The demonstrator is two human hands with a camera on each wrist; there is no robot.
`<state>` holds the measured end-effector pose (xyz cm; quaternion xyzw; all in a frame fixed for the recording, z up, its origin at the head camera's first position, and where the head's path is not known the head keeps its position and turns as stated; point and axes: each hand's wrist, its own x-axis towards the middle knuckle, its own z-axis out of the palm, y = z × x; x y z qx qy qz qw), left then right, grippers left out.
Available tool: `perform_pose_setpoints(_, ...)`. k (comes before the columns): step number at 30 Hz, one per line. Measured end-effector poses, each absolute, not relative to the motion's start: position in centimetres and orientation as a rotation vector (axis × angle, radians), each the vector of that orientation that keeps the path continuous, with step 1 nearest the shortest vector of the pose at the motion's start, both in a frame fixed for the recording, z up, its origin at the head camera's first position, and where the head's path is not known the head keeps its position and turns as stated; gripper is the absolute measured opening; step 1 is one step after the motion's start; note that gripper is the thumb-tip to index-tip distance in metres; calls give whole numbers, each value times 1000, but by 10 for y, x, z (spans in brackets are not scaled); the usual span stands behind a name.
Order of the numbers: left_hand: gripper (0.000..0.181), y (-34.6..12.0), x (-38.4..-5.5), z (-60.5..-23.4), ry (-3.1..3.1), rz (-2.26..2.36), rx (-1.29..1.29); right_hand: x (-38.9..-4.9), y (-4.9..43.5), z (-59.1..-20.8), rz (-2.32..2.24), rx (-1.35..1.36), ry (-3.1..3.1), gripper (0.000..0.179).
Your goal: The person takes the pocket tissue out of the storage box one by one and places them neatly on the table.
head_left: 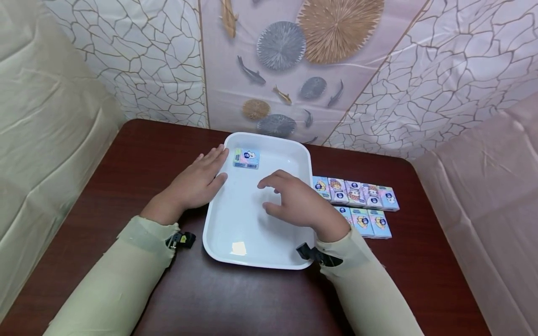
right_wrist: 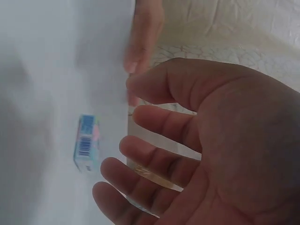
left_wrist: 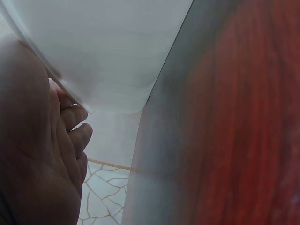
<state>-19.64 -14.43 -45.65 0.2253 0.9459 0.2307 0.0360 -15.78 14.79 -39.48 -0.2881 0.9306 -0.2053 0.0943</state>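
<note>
A white tray lies on the dark table. Inside it, near the far left corner, sits one small pastel printed pack; its barcode side shows in the right wrist view, where the pack is blurred. My left hand rests against the tray's left rim with its fingers extended. From the left wrist view, that hand touches the tray edge. Above the tray's middle hovers my right hand, fingers loosely bent and holding nothing; its palm shows in the right wrist view.
Just right of the tray, several similar packs lie in two rows, a far row and a near row, partly hidden by the right hand and forearm. Behind the dark wooden table hangs a patterned cloth.
</note>
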Motion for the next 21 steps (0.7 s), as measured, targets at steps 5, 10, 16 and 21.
perform_pose_setpoints(5,71,-144,-196,-457,2906,711,690,-164,138,-405,-582,-829,2749,42)
perform_pose_setpoints(10,72,-144,-198,-460,2912,705,689,-173,129,-410,-527,-755,2783,43)
perform_pose_setpoints(16,72,-144,-198,-459,2907,719,702,-184,121,-411,-481,-705,2821,41)
perform_pose_setpoints(21,71,-145,-199,-460,2906,725,706,-196,112,-411,-441,-671,2836,41)
